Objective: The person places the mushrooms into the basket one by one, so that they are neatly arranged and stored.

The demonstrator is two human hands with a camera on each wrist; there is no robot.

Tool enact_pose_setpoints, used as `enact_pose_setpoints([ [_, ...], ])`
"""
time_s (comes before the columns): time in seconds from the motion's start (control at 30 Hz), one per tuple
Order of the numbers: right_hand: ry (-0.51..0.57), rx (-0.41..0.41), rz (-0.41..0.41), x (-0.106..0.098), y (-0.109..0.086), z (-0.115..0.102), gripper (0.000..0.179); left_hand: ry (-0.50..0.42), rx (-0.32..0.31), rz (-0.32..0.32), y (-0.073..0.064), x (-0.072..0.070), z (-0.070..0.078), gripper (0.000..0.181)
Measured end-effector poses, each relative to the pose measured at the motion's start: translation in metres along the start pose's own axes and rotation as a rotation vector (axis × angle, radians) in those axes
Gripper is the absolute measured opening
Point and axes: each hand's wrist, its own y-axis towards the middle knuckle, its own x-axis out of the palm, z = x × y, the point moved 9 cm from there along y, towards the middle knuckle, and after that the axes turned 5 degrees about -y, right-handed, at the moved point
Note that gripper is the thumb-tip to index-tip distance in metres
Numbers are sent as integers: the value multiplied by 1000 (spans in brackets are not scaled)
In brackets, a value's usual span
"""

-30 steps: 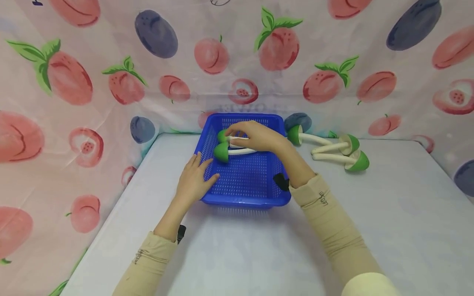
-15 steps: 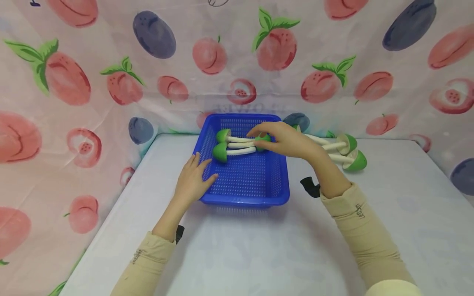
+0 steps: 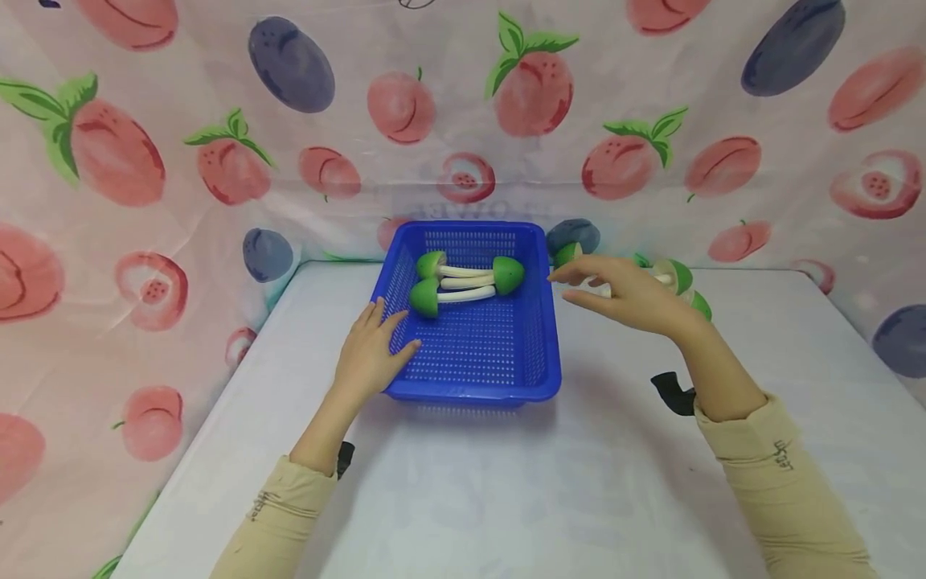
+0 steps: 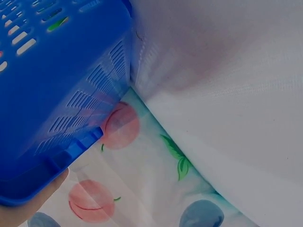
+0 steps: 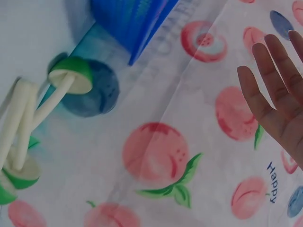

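Note:
In the head view a blue plastic basket [image 3: 473, 393] stands on the white table. Three toy mushrooms lie in its back half: one green cap [image 3: 509, 276] points right, two caps [image 3: 424, 298] point left, their white stems side by side. My left hand [image 3: 365, 354] rests on the basket's left rim, fingers spread. Just right of the basket, my right hand [image 3: 633, 296] hovers with fingers extended and nothing in them. Behind it more green mushrooms [image 3: 676, 276] lie on the table, partly hidden; the right wrist view shows their crossed white stems [image 5: 19, 118] and a cap [image 5: 75, 71] near the wall.
A fruit-print cloth [image 3: 463, 96] hangs as a wall behind the table and along its left side. The white tabletop [image 3: 463, 490] stretches in front of the basket and to its right. A black strap end [image 3: 674, 394] sticks out at my right wrist.
My right hand has come out of the basket and moved right toward the mushrooms on the table, leaving a mushroom with the cap to the right. The left hand stays at the rim.

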Motion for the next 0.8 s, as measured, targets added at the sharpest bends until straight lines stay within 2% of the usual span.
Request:
enact_pose_setpoints([
  [0.33, -27, -21, 93, -17, -29, 26, 24, 9, 2, 2, -2, -2, 0, 60],
  [0.63, -78, 93, 125, -22, -53, 64, 24, -4, -9, -4, 0, 0, 2, 60],
  [0.8, -46, 159, 163, -19, -67, 89, 22, 9, 4, -1, -1, 0, 1, 60],
])
